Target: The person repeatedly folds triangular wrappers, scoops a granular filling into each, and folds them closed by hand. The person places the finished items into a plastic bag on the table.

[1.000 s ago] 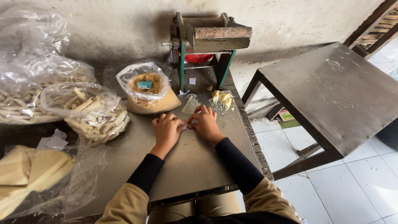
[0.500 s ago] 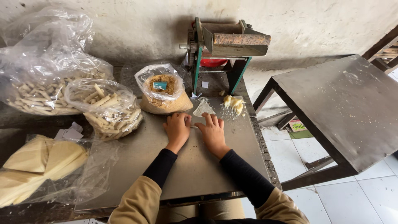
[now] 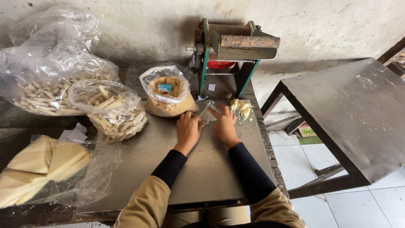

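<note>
**Two hands on a small clear wrapper at the bench**

Both hands lay close together on the grey metal bench [image 3: 211, 169], near its far edge. The left hand [image 3: 188, 130] rested palm down with the fingers bent, touching the near edge of a small clear wrapper [image 3: 207, 114]. The right hand [image 3: 224, 125] was also palm down, its fingers stretched out over the wrapper and pressing on it. Neither hand was closed around the wrapper; whether the fingertips pinched it, I cannot tell.

The wrapper lay flat on the bench, between the hands and the foot of a green machine [image 3: 230, 46] with a rusty tray on top. Just right of the wrapper, beside the right hand, was a small pile of pale yellow pieces [image 3: 241, 108]. Just left of it stood an open bag of brown crumbs [image 3: 168, 95] with a small green scoop inside.

Further left were two clear bags of pale sticks, a small one [image 3: 112, 107] and a big one [image 3: 46, 90] behind it. At the near left corner lay a bag of folded yellow sheets [image 3: 42, 166]. A dark table [image 3: 358, 109] stood apart on the right, over a white tiled floor [image 3: 371, 202]
</note>
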